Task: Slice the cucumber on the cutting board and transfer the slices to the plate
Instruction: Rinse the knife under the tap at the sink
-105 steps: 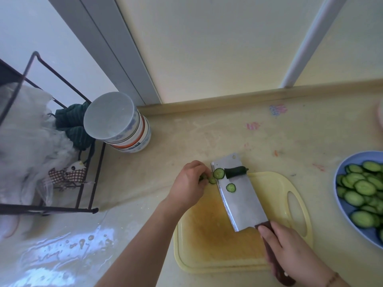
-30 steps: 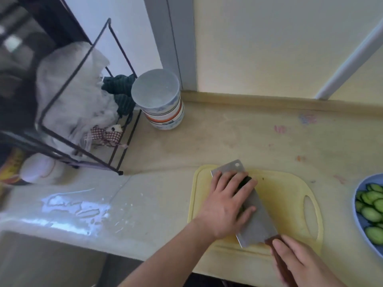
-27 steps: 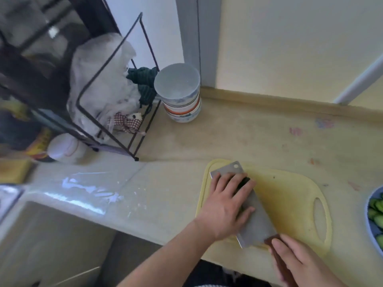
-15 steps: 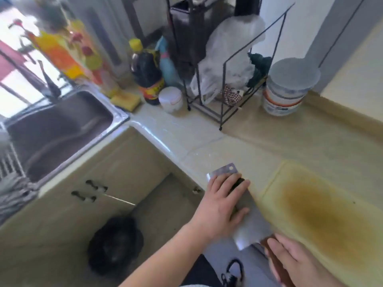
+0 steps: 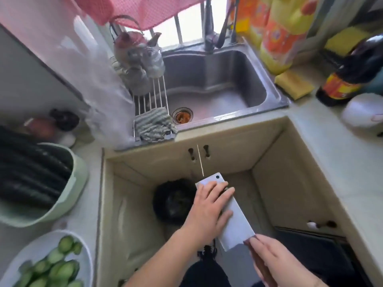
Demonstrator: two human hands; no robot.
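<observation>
Hovering now over bin (image 5: 173, 201), cleaver (image 5: 234, 220).

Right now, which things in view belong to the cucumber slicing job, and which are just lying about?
Job: cleaver, cucumber end pinned on its blade under the left hand, right hand on the handle, plate of slices, basin of cucumbers.

Lying about: sink, kettle, sponge, sauce bottle, bin.

Counted one cleaver (image 5: 232, 216) with two hands on it, left hand (image 5: 209, 208) and right hand (image 5: 273, 259). One sink (image 5: 215, 88) far off, one kettle (image 5: 134, 46), one black bin (image 5: 174, 201), one plate (image 5: 43, 253) near left, one green tub (image 5: 72, 183), two sponges (image 5: 294, 84).
</observation>
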